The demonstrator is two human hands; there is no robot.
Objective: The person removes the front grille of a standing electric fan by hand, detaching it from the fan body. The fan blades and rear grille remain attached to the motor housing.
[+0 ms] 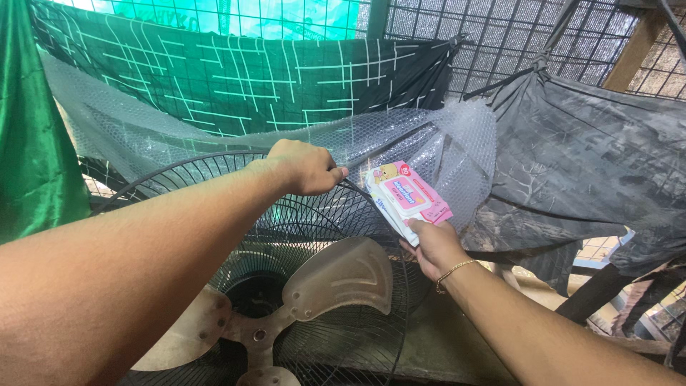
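1. So, my left hand (304, 168) is closed around the fan guard (214, 179) rim at 12 o'clock.
2. Right hand (434, 246) pinches the pink wipes pack (407, 200), at 3 o'clock from the left.
3. Seems I'm at the prep stage; next needs a wipe pulled out, I reckon.

Pink-and-white wipes pack (407, 200) held tilted beside the black wire fan guard (314, 214), gripped at its rim

— What's holding everything up over there?
— A wire mesh wall (500, 36). A dark patterned cloth (243, 78), bubble wrap (400, 132) and a grey sheet (593, 143) hang against it.
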